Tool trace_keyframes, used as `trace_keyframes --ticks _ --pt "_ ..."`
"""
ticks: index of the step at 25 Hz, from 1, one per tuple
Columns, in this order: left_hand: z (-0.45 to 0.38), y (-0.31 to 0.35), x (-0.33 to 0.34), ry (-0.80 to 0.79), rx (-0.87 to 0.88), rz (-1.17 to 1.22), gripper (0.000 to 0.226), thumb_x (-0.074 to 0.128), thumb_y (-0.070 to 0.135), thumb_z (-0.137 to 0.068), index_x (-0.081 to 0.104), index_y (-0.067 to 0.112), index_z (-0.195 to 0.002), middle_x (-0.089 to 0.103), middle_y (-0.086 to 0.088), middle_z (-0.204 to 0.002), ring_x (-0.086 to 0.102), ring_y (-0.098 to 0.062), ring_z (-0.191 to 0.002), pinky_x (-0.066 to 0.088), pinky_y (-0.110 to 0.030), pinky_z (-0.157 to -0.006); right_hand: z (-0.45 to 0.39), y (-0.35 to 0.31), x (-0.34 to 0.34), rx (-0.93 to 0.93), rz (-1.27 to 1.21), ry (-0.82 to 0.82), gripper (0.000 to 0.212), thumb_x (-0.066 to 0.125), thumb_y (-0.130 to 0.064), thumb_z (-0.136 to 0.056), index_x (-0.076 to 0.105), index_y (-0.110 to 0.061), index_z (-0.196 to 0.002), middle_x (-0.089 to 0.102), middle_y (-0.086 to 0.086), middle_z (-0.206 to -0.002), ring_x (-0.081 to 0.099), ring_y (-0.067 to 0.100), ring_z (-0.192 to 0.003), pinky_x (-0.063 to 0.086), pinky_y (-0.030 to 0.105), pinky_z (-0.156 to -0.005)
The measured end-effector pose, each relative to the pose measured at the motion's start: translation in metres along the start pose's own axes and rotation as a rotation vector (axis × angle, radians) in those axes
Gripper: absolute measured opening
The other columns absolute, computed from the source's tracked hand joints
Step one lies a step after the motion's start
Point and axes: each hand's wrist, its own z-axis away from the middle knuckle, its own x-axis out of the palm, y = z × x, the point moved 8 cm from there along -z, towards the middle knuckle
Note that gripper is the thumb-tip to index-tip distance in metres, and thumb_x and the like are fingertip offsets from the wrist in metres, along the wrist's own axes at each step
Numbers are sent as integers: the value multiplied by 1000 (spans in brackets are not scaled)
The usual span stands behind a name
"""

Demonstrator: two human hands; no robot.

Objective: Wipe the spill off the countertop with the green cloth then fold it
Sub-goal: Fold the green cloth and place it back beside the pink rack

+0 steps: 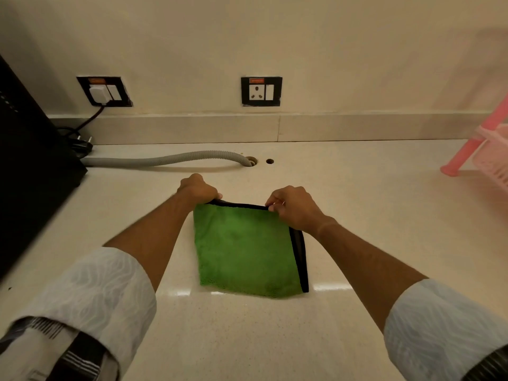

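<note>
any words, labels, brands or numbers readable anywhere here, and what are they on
None can be read.
Orange sticker on the left black wall socket plate: print too blurred to read.
Orange sticker on the right black wall socket plate: print too blurred to read.
Green cloth with black edging, pinched by the left hand and right hand: no text visible.
Black appliance, grey corrugated hose, pink plastic rack: no text visible.

Both hands pinch the far corners of the green cloth [244,248] on the countertop [371,215]: left hand [198,189], right hand [292,206].
</note>
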Motion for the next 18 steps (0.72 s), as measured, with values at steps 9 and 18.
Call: trace_keyframes --ticks 9,18 --pt "34 54 -24 -210 403 218 29 74 -5 -73 69 18 -90 76 -7 -87 72 -16 -81 57 -29 -68 15 -10 -18 -111 -84 6 19 59 -3 -90 74 -15 -90 72 5 -92 64 17 -83 49 27 -72" --pt "90 93 -33 -267 608 174 33 64 -12 -76 72 18 -86 75 7 -78 69 3 -73 50 -9 -59 26 -28 -39 -235 -123 60 23 70 3 -80 78 -15 -91 65 -9 -85 57 -3 -76 42 4 -65"
